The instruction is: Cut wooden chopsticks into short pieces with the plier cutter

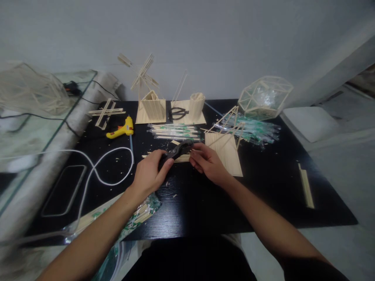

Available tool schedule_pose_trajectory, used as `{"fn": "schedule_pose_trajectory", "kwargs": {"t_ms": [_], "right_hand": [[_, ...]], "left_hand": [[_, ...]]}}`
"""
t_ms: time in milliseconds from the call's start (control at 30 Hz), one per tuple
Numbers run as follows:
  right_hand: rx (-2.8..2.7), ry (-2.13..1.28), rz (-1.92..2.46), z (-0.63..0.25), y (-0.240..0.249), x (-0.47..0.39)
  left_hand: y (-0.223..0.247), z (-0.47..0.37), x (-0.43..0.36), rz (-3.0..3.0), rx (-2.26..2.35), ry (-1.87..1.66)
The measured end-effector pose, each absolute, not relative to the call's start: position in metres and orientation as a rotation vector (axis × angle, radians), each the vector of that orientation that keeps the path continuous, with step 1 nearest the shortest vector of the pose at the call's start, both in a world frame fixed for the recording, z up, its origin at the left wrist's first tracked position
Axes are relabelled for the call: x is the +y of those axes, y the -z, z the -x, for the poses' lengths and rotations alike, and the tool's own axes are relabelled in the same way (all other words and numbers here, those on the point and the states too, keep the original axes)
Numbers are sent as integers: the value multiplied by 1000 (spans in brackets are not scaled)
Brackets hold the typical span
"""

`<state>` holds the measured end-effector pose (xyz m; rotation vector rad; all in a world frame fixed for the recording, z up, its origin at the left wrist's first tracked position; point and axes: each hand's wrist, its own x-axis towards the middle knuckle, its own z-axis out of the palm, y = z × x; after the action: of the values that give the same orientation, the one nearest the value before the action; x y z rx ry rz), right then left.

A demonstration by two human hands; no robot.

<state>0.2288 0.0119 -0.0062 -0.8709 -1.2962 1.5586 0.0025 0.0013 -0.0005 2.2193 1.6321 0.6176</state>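
Observation:
Over the middle of the black table, my left hand (151,170) is wrapped round a dark hand tool (179,150), which slants up to the right. My right hand (207,160) is beside the tool's far end, fingers curled and pinched together; what they hold is too small to make out. Beneath the tool lie several loose wooden sticks (183,158). Just right of my right hand is a flat wooden panel (227,156) with thin sticks standing over it as a frame.
A yellow glue gun (120,130), white cable (109,183) and phone-like slab (64,191) lie left. Behind are stick models on boards (154,109), black scissors (179,113) and packaged sticks (175,132). A polyhedral frame (265,97) stands back right; sticks (306,186) lie right.

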Motion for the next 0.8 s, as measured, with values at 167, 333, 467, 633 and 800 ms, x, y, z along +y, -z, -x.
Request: {"fn": "schedule_pose_trajectory", "kwargs": {"t_ms": [167,333,467,633,800], "right_hand": [[-1285,-1556,856,-229,9,13],[-1281,-1565,871,-228,8,12],[-1289,-1573,875,-228,7,11],[-1285,-1592,887,-228,7,11],[-1274,-1609,891,-228,5,10]], "left_hand": [[2,-2,2,-2206,1636,-612],[3,-1,1,-2200,1633,-608],[2,-2,1,-2203,1629,-609],[2,-3,1,-2192,1628,-613],[1,-3,1,-2191,1635,-604]]}}
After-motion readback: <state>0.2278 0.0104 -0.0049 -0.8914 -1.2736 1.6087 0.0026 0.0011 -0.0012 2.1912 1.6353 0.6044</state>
